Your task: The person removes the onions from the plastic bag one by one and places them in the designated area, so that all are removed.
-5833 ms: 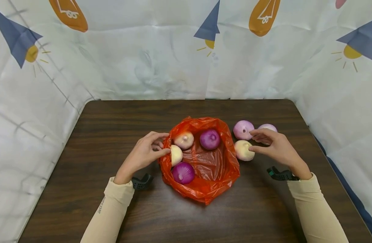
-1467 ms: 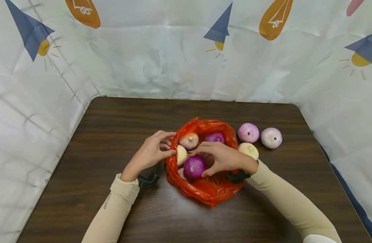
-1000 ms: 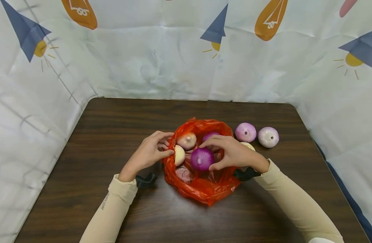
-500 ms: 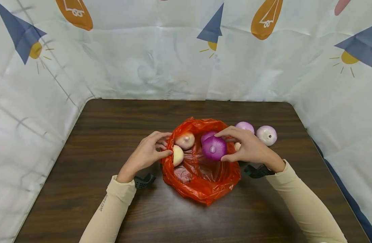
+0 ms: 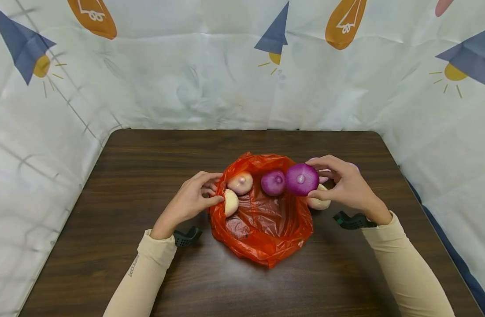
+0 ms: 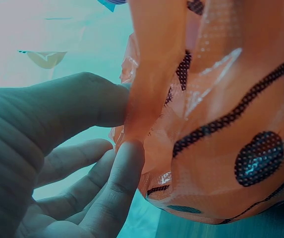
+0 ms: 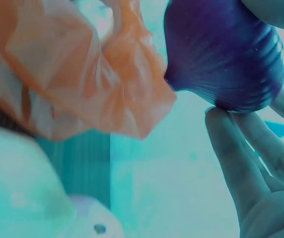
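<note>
My right hand (image 5: 343, 185) holds a purple onion (image 5: 301, 179) between thumb and fingertips, raised over the right rim of a red plastic bag (image 5: 266, 253). The right wrist view shows the same onion (image 7: 221, 54) up beside the bag's edge (image 7: 127, 99). My left hand (image 5: 190, 200) pinches the bag's left rim; in the left wrist view the thumb and index finger grip the thin plastic (image 6: 151, 99). Inside the bag lie another purple onion (image 5: 272, 182), a pale pinkish onion (image 5: 240, 182) and a cream onion (image 5: 231, 203), partly covered by the rim.
To the bag's right, a cream onion (image 5: 319, 202) sits on the dark wooden table (image 5: 167, 149), partly behind the right hand. Pale purple onions behind that hand are mostly hidden. A printed white curtain (image 5: 194, 88) stands around the back and sides of the table.
My right hand has lifted the purple onion from the bag's lower left and carried it right and up to the right rim. My left hand keeps its pinch on the bag.
</note>
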A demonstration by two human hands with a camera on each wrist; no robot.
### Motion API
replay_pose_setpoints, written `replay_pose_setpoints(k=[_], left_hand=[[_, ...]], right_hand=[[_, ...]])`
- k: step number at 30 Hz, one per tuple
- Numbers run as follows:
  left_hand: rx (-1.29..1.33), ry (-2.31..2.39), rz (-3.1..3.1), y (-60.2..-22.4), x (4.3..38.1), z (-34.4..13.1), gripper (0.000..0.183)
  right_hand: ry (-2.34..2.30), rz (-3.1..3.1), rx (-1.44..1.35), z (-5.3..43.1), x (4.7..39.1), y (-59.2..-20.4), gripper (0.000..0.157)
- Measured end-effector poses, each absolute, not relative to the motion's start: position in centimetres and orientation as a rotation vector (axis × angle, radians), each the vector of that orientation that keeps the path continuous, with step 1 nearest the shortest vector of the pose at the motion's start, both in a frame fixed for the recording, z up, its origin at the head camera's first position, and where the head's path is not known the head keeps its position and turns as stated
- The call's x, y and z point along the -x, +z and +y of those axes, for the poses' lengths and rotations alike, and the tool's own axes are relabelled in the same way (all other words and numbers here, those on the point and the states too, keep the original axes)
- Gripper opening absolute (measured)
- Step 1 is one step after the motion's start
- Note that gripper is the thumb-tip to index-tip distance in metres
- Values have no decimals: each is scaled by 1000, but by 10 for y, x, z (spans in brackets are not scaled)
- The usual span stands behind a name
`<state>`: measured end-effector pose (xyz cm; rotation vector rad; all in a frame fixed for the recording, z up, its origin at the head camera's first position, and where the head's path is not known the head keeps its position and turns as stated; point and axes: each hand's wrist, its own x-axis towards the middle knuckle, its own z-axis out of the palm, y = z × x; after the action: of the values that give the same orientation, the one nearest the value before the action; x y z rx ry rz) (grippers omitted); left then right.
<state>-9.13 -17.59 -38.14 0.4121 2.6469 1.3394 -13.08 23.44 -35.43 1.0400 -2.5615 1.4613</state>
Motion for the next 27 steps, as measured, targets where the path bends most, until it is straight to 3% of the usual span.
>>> replay_pose_setpoints(k=[27], left_hand=[[-396,1317,2635,-381,92,-175,60]], right_hand=[[1640,-2303,-296,309,136,-365,65]])
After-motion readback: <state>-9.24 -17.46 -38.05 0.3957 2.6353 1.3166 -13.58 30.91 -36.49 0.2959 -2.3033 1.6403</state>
